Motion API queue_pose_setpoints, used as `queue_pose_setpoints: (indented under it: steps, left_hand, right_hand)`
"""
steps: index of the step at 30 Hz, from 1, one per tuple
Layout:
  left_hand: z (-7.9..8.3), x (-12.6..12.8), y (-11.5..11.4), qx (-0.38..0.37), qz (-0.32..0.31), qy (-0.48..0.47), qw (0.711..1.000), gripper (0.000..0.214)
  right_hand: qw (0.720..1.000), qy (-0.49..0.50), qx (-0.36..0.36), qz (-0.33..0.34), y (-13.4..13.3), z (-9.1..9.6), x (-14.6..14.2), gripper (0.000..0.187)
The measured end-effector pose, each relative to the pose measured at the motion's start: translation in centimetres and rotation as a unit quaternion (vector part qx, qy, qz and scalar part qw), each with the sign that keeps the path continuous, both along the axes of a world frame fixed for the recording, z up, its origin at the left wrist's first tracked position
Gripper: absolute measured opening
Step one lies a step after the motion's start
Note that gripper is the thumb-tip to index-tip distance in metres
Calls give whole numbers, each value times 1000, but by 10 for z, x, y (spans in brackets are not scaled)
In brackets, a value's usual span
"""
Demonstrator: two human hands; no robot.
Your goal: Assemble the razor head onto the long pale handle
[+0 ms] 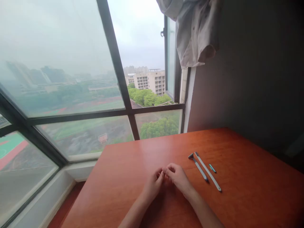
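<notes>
My left hand [155, 183] and my right hand [176, 176] meet fingertip to fingertip above the red-brown table [123, 177]. Both are closed in a pinch, and whatever lies between the fingertips is too small or hidden to name. To the right of my right hand lies a razor [199, 168] with a grey handle and dark head. A long, thin, pale grey stick like a toothbrush handle [209, 172] rests beside it, roughly parallel. Farther right is a short teal piece with a dark end [212, 168]. Neither hand touches these three things.
A large window with dark frames [123, 79] runs along the far and left sides, with one pane swung open. A grey cloth garment [196, 34] hangs at the upper right. The dark wall [237, 79] stands behind the table's right side.
</notes>
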State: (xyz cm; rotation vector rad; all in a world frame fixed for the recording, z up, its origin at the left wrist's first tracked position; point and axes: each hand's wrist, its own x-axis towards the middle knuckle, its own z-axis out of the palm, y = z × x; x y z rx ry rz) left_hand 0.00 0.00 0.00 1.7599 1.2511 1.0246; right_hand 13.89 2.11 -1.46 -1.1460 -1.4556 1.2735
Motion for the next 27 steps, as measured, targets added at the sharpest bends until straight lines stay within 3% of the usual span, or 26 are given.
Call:
queue_pose_setpoints:
  steps: [17, 22, 27]
  left_hand:
    - [-7, 0, 2, 34, -11, 15, 999, 33]
    - [-7, 2, 1, 45, 6, 16, 999, 33]
    - [0, 3, -1, 45, -18, -12, 999, 37]
  right_hand:
    - [998, -47, 36, -26, 3, -6, -1, 36]
    - [999, -21, 24, -21, 2, -2, 0, 36]
    - [1000, 26, 5, 1, 0, 3, 1, 36]
